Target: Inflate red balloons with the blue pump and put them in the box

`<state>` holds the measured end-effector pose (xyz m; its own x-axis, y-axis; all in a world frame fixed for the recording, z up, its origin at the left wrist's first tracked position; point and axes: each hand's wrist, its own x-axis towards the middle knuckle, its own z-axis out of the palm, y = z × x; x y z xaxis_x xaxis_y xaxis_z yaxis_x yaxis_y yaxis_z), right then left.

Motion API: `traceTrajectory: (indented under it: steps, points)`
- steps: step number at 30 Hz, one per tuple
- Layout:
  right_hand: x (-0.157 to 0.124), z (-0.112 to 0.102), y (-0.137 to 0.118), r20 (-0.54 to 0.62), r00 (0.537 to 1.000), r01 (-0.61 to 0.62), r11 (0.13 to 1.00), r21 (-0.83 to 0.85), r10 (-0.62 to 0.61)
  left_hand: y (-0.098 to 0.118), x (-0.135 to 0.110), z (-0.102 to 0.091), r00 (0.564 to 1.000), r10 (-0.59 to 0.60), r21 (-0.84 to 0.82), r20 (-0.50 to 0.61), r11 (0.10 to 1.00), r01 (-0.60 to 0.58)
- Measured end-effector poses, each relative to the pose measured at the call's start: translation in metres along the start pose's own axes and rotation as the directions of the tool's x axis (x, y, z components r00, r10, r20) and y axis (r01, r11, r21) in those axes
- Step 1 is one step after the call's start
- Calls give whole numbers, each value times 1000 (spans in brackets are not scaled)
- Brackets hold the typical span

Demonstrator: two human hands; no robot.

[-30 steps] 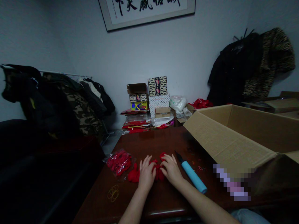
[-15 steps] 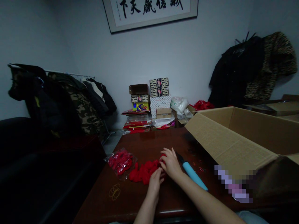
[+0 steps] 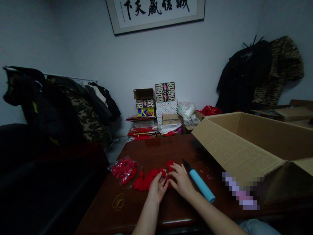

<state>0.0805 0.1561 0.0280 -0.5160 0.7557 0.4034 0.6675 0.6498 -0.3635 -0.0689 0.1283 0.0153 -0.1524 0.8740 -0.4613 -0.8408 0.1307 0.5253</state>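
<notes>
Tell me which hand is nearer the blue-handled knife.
Right. The right hand lies close to the left of the blue-handled knife; the left hand is farther left, with the right hand between it and the knife.

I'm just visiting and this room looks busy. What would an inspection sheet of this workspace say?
Surface: dark, polished reddish-brown table.
Job's things: bunched red material.
Clutter: clear plastic bag of red pieces; thin tan rubber bands; light-blue cylinder with black pointed tip; open brown cardboard box.
Hands: left hand and right hand both touch the red material.
Cables: nothing seen.
Surroundings: stacked patterned boxes; camouflage and dark coats on a metal rack; framed black calligraphy.
</notes>
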Motion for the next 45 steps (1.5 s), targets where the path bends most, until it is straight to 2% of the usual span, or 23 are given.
traceTrajectory:
  steps: [3, 7, 11, 15, 17, 20, 24, 28, 33, 45]
  points:
    - [-7, 2, 22, -33, 984, -180, 977, -112, 177, 8, 0, 0, 999, 37, -94, 10, 995, -36]
    - [-22, 6, 59, -58, 920, -389, 882, -264, 388, 13, 1, -1, 999, 42, -186, -16, 982, -44]
    - [-33, 8, 84, -63, 863, -488, 796, -358, 500, 9, 6, -1, 1000, 13, -232, 1, 973, -12]
    - [-36, 6, 92, -55, 839, -518, 763, -386, 542, 6, 9, 2, 999, -13, -248, 33, 969, 20]
    - [-36, 4, 90, -54, 843, -513, 772, -375, 535, 8, 10, 4, 1000, 6, -256, 26, 967, 0]
    - [-36, 0, 77, -44, 880, -460, 825, -329, 473, 14, 13, 6, 999, 46, -247, 13, 968, -41]
    - [-39, -5, 47, 3, 942, -325, 915, -239, 336, 25, 22, 5, 995, 102, -205, -3, 974, -101]
    - [-46, -10, 19, 29, 975, -217, 973, -81, 219, 38, 29, 4, 987, 159, -156, -30, 974, -162]
    - [-51, -17, 3, 53, 987, -156, 987, 47, 153, 49, 27, 3, 980, 196, -101, -25, 975, -198]
    - [-51, -20, -1, 78, 987, -149, 986, 74, 143, 43, 24, -2, 977, 212, 14, 23, 977, -212]
